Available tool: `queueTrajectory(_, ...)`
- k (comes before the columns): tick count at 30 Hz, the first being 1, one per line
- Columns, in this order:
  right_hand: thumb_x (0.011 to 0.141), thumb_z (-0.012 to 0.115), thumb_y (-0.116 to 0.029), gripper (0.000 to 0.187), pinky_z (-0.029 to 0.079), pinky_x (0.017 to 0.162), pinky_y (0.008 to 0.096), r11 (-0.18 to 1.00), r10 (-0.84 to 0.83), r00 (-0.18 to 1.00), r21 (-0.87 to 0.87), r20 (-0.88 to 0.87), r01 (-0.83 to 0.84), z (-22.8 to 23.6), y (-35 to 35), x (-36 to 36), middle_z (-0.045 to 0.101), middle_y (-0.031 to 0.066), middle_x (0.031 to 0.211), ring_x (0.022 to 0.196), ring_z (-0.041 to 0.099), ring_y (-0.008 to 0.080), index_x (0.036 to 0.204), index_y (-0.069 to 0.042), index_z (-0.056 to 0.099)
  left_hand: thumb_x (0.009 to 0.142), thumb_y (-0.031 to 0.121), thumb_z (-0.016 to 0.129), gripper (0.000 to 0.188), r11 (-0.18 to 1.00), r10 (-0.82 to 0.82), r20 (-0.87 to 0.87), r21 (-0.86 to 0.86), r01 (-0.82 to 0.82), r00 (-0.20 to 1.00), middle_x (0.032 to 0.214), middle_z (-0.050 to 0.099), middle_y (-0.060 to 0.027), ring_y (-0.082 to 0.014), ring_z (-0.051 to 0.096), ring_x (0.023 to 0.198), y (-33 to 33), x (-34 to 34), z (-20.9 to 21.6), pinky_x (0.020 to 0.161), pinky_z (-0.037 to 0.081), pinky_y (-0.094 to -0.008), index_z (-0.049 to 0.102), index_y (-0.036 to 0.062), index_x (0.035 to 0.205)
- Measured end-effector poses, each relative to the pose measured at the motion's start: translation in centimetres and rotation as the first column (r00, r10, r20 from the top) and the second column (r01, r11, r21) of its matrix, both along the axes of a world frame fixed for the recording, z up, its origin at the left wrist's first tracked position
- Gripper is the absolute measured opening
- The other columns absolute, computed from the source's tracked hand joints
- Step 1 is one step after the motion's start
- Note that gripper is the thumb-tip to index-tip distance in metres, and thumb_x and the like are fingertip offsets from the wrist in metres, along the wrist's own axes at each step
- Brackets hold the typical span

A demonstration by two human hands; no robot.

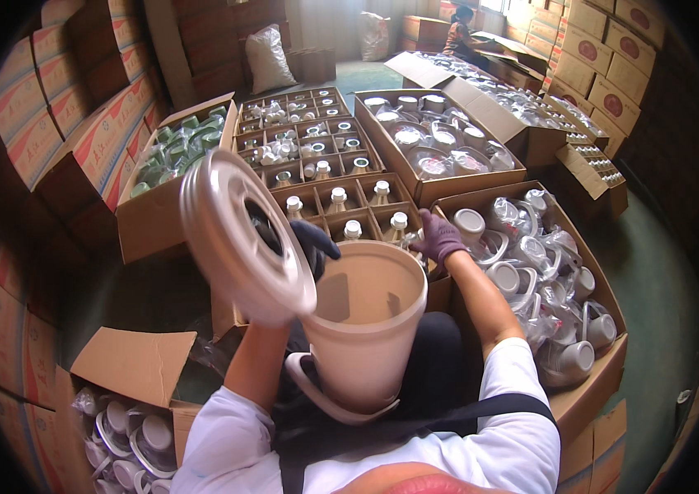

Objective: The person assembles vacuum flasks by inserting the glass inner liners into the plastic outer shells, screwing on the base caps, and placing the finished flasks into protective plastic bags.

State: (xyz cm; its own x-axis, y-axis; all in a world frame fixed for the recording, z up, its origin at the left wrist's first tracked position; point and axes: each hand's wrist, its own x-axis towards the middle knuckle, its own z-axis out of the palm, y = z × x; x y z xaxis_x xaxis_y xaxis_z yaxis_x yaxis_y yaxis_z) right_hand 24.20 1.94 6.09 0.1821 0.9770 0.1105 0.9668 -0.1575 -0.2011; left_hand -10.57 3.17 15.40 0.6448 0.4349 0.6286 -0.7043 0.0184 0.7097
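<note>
A pale pink bucket-like container [362, 350] stands upright between my legs, its open top facing up and its curved carrying handle [304, 383] hanging down in front. My left hand [314, 245], in a dark blue glove, is at a matching round lid [242, 239] with a central hole. The lid is tilted on edge in the air beside the container's rim, blurred and covering most of that hand. Past the rim, my right hand [438, 239], in a purple glove, is closed at a divided carton of silver bottles with white caps [399, 221]. Something small and shiny is at its fingertips.
A carton of bagged pale handled parts [531, 280] stands at my right, another [131, 436] at lower left. Ahead are cartons of green parts [189, 140] and bagged lids [432, 136]. Stacked boxes [37, 123] line the left; a person [461, 37] sits far off.
</note>
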Motion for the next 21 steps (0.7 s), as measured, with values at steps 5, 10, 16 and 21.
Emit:
queueTrajectory(5, 0.067, 0.079, -0.04, 0.076, 0.049, 0.088, 0.0466, 0.991, 0.016, 1.0, 0.133, 0.003, -0.016, 5.7, 0.5, -0.5, 0.061, 0.0225, 0.11, 0.103, 0.06, 0.0395, 0.126, -0.01, 0.041, 0.093, 0.046, 0.052, 0.049, 0.914, 0.372, 0.043, -0.19, -0.358, 0.927, 0.049, 0.049, 0.0001, -0.0106, 0.046, 0.043, -0.2, -0.1, -5.1, 0.065, 0.048, -0.0314, 0.058, -0.0031, 0.097)
queueTrajectory(10, 0.068, 0.078, -0.04, 0.079, 0.048, 0.09, 0.0451, 0.973, -0.019, 1.0, 0.228, -0.012, 0.021, 10.8, -1.8, -1.4, 0.061, 0.0216, 0.111, 0.106, 0.059, 0.0388, 0.131, -0.01, 0.04, 0.092, 0.048, 0.053, 0.047, 0.846, 0.477, -0.047, -0.246, -0.473, 0.878, 0.068, 0.055, -0.0042, -0.0164, 0.055, 0.057, -1.1, -0.4, -9.1, 0.068, 0.052, -0.0358, 0.06, 0.0011, 0.096)
queueTrajectory(16, 0.068, 0.08, -0.04, 0.075, 0.05, 0.073, 0.0442, 0.827, 0.048, 0.999, 0.56, 0.017, -0.049, 16.2, -1.6, 0.3, 0.061, 0.0151, 0.082, 0.08, 0.063, 0.0343, 0.126, -0.011, 0.041, 0.094, 0.044, 0.047, 0.048, 0.88, 0.421, -0.052, -0.219, -0.422, 0.905, 0.073, 0.062, -0.0098, -0.0237, 0.063, 0.066, -0.8, 1.0, -7.2, 0.076, 0.053, -0.0366, 0.06, -0.0024, 0.095)
queueTrajectory(21, 0.073, 0.077, -0.039, 0.069, 0.049, 0.079, 0.0455, 0.677, 0.139, 0.99, 0.731, -0.007, -0.09, 22.4, -2.9, -4.0, 0.061, 0.018, 0.093, 0.088, 0.062, 0.0369, 0.123, -0.007, 0.042, 0.096, 0.046, 0.042, 0.047, 0.93, 0.336, -0.027, -0.152, -0.336, 0.942, 0.104, 0.06, -0.0164, -0.0278, 0.06, 0.094, 1.4, 0.3, -7.7, 0.091, 0.046, -0.0471, 0.055, 0.0043, 0.115)
